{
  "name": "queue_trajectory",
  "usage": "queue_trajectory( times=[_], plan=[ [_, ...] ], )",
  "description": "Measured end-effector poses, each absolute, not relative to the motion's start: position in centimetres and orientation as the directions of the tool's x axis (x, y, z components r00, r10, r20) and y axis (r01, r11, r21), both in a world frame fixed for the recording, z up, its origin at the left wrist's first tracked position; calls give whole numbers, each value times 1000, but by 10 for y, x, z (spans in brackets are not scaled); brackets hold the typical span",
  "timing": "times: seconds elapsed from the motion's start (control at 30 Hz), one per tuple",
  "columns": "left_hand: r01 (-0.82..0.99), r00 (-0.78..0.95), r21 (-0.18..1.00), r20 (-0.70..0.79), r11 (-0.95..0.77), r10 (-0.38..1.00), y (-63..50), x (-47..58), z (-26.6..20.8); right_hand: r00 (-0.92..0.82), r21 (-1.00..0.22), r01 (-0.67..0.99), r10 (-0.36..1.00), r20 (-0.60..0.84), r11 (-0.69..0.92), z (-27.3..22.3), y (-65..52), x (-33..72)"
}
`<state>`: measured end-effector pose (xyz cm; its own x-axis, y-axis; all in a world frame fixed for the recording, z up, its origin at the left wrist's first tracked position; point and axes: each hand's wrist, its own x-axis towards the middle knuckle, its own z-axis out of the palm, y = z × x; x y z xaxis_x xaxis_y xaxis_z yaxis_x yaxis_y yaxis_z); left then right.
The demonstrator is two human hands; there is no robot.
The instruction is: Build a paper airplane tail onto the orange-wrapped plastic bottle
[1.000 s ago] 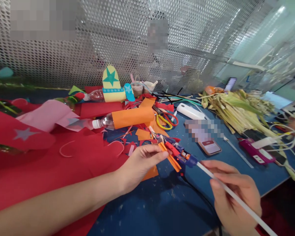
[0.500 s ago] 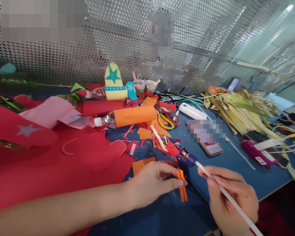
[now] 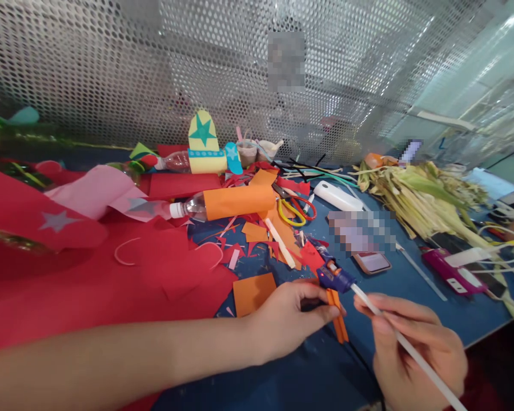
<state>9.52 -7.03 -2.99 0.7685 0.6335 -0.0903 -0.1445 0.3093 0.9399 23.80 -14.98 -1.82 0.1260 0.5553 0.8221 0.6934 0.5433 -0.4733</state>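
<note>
Of two hands, the left hand (image 3: 289, 319) pinches one folded orange paper strip (image 3: 340, 329) above the desk (image 3: 282, 382), while the right hand (image 3: 439, 342) grips one white glue stick (image 3: 420, 362) running into one blue glue gun (image 3: 336, 278), at the strip's twelve o'clock. Farther from the strip lie one orange paper square (image 3: 252, 294) between nine and ten, one phone (image 3: 373, 262) at one, and one orange-wrapped bottle (image 3: 240, 202) between ten and eleven.

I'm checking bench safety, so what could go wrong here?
The left hand, pinching folded orange paper beside the glue gun, might get burned if it's hot. Red paper by its front could catch glue. The right hand, holding the white stick in the gun's rear, might drag it.
</note>
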Motion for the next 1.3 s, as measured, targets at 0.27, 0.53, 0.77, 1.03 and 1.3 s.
queue_trajectory(
  times=[0.27, 0.53, 0.77, 1.03, 1.3],
  plan=[
    [-38, 716, 996, 84, -81, 693, -71, 82, -16, 109, -434, 735, 541, 834, 521, -10, -159, 240],
    [-103, 723, 934, 306, -341, 619, -71, 78, -8, 119, -383, 750, 460, 880, 539, -9, -160, 243],
    [-47, 712, 969, 202, -242, 673, -70, 79, -9, 89, -507, 708, 651, 754, 491, 0, -158, 252],
    [-33, 701, 976, 178, -218, 691, -66, 80, -12, -152, -193, 938, 841, 520, 289, 77, -116, 289],
    [-85, 701, 963, 240, -256, 671, -67, 78, -13, -233, -68, 959, 903, 362, 275, 90, -77, 234]
  ],
)
